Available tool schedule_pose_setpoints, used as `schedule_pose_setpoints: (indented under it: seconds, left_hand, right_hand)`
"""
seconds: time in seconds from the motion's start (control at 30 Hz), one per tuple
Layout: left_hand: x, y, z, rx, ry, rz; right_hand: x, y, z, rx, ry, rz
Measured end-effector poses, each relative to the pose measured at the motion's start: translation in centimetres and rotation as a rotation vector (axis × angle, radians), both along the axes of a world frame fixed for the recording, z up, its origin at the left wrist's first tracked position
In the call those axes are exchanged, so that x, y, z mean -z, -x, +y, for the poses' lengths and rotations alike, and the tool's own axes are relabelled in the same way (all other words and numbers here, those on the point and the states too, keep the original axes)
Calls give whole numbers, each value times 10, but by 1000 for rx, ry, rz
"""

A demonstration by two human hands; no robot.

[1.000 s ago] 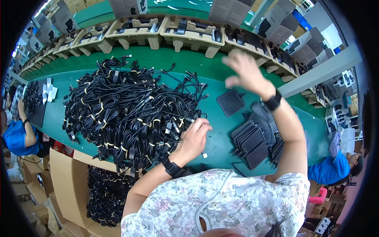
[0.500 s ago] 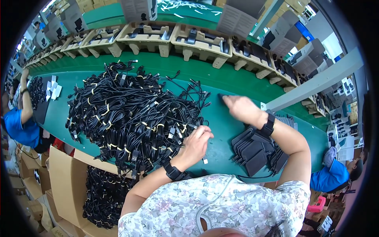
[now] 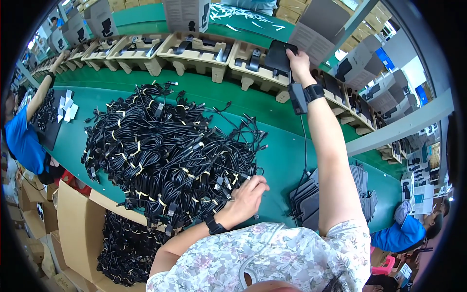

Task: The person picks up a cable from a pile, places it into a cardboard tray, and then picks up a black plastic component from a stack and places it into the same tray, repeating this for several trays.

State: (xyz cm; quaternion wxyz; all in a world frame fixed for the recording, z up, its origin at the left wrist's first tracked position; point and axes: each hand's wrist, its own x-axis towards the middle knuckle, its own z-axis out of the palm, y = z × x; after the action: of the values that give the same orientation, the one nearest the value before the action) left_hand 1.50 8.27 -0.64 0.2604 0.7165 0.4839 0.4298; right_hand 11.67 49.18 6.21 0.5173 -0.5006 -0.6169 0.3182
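Black flat adapter (image 3: 280, 55) pinched in right hand (image 3: 299, 62), held over a beige moulded tray (image 3: 253, 73) on the far conveyor; placing step judged in hand. Next: seating into the tray recess, then letting go. Left hand (image 3: 248, 194) loosely curled on the cable pile (image 3: 165, 151), nearer than the tray. Stack of adapters (image 3: 311, 204) below right; upright cartons behind the tray crowding the reach.

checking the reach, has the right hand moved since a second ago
Yes. The right hand, holding a flat black pouch, has gone up and away from the green table to the moulded trays on the belt beyond it.
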Motion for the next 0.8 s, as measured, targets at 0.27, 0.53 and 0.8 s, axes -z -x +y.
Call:
schedule_pose_setpoints:
  seconds: [0.27, 0.53, 0.8]
  left_hand:
    - [1, 0, 1, 27, 10, -7]
    - [6, 0, 0, 2, -9, -12]
    - [2, 0, 1, -8, 17, 32]
  right_hand:
    - [3, -20, 2, 48, -49, -407]
    - [-39, -19, -73, 242, -460, -1175]
    - [16, -116, -31, -81, -381, -797]
